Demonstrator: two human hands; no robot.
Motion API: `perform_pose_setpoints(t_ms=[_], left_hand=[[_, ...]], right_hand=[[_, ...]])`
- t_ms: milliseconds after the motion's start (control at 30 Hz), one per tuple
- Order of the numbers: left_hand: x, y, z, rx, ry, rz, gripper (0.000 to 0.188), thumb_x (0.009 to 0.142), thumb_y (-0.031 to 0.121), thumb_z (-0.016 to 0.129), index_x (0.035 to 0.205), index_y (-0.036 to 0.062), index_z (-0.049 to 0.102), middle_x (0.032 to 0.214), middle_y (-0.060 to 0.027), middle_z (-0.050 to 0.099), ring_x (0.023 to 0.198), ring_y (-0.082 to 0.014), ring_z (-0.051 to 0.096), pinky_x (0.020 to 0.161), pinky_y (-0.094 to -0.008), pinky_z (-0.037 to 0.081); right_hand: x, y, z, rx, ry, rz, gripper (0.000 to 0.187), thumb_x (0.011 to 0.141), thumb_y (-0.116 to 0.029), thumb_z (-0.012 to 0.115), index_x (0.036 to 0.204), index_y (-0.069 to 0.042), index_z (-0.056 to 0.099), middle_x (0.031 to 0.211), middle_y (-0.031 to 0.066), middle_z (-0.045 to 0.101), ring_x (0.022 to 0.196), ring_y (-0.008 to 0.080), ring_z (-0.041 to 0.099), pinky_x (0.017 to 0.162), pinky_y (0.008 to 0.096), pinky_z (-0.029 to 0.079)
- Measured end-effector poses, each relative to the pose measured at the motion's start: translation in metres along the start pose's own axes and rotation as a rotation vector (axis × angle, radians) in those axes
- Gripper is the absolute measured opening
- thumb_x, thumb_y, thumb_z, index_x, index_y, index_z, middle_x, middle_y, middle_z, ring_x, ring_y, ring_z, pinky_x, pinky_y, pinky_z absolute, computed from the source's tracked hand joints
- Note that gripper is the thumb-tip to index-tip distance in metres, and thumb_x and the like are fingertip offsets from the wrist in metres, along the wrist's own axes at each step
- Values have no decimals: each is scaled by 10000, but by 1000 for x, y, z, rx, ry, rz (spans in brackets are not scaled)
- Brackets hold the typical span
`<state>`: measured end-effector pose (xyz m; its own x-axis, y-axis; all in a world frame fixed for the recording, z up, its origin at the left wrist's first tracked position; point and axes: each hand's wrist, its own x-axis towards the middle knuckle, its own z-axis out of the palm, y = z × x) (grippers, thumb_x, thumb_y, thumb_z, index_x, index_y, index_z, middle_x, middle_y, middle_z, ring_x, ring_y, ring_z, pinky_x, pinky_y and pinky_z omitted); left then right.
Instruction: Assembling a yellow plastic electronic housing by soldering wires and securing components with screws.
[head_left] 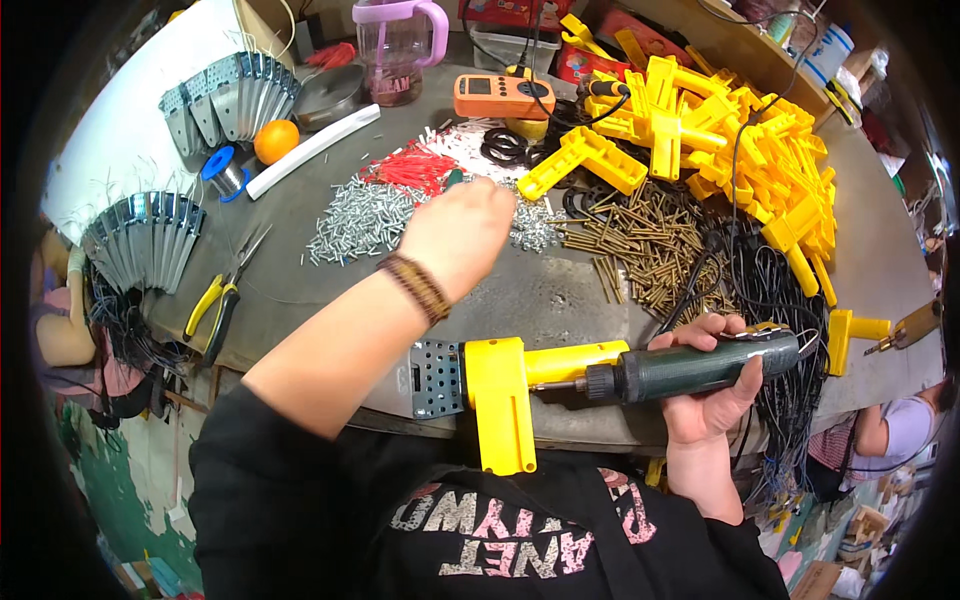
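My right hand is wrapped round a dark green electric screwdriver, which lies sideways with its tip pointing left. That tip meets a T-shaped yellow plastic part at the table's near edge. Joined to the part's left side is a grey metal plate with rows of holes. Farther off, my left hand is curled at the small-parts piles, its fingertips mostly hidden. Beside it are silver screws, red sleeve-like pieces and small silver nuts or washers. A dark green bit shows by its fingers.
Yellow plastic parts are heaped at the back right, above brass-coloured screws and black cables. Pliers, a wire spool and metal plates lie left. An orange meter stands behind. Other people sit at both sides.
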<state>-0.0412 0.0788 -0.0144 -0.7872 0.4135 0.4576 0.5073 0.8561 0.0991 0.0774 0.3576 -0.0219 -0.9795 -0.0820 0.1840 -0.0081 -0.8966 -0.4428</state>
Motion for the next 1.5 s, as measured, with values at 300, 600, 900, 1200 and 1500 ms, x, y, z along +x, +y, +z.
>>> perform_pose_setpoints(t_ms=[300,600,900,1200,1500], left_hand=[[-139,42,-69,-507,77,-180,176,748,-21,644,892,28,555,1107,-175,570,1068,-384,524,935,-463,403],[-142,39,-68,-528,14,-163,191,728,71,706,858,84,566,1161,-97,584,1123,-325,516,973,-463,351],[-142,39,-65,-542,17,-184,180,722,91,723,831,95,579,1180,-79,588,1151,-319,509,972,-459,343],[-142,31,-73,-752,88,-339,309,715,-1,729,986,6,581,1138,-184,586,1044,-357,586,901,-383,477],[-127,20,-66,-313,74,-59,199,734,12,648,931,35,624,971,-64,628,863,-254,613,721,-354,518]], right_hand=[[1,13,9,15,7,32,424,751,-275,811,1109,-206,594,1106,-5,566,970,141,552,1031,460,350],[3,13,6,48,-10,32,422,763,-260,809,1112,-186,584,1092,1,566,970,143,557,1022,448,360],[3,17,7,70,-14,23,436,775,-256,798,1145,-187,578,1079,9,563,967,144,550,1031,438,351],[2,16,5,75,-10,43,450,779,-259,795,1168,-197,576,1065,1,562,954,134,544,1033,425,349],[4,15,5,78,0,42,455,778,-258,794,1174,-200,576,1053,-2,557,945,129,540,1029,424,354]])
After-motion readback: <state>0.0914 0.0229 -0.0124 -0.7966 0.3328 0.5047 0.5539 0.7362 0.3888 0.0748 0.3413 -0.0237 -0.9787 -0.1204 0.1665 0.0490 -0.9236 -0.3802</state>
